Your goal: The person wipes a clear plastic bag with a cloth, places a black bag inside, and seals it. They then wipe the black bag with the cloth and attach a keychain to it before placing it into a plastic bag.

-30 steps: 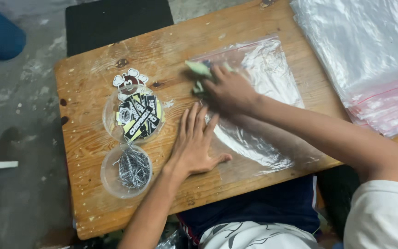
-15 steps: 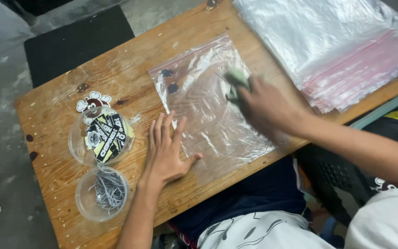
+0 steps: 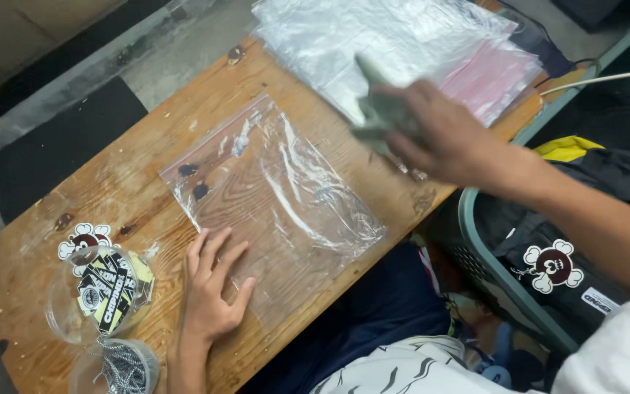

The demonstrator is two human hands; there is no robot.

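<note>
Clear, crinkled plastic bag (image 3: 278, 193) under flat, spread left hand (image 3: 209, 292); right hand (image 3: 432, 135) clutching greenish cloth (image 3: 380, 109).

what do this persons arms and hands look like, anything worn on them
Both forearms are bare, with no gloves, watch or rings that I can make out on the left hand or the motion-blurred right hand. A white short sleeve covers the right upper arm.

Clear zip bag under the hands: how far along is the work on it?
Done: the clear zip bag lies flat on the wooden table. In hand: the left hand pins its near corner; the right hand holds a greenish cloth off it. Left: the bag holds nothing; stickers sit in their tub.
</note>
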